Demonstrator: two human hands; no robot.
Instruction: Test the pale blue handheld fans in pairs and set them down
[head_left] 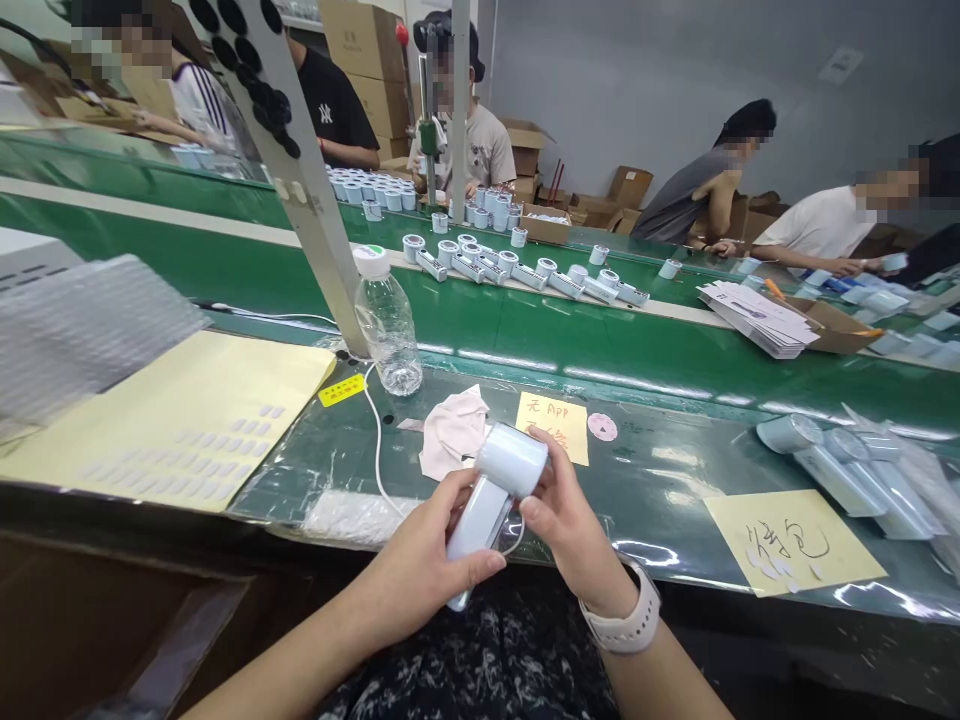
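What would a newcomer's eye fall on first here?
First, the pale blue device held in the left hand and right hand at lower centre. Beyond it, similar devices form a row along the long green surface. Left of centre stands a clear plastic bottle.

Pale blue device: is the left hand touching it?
Touching: the head view shows the left hand holding the pale blue device, thumb laid across it.

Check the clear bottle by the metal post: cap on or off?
On: a white-and-green cap covers the top of the clear bottle, which stands upright on the bench.
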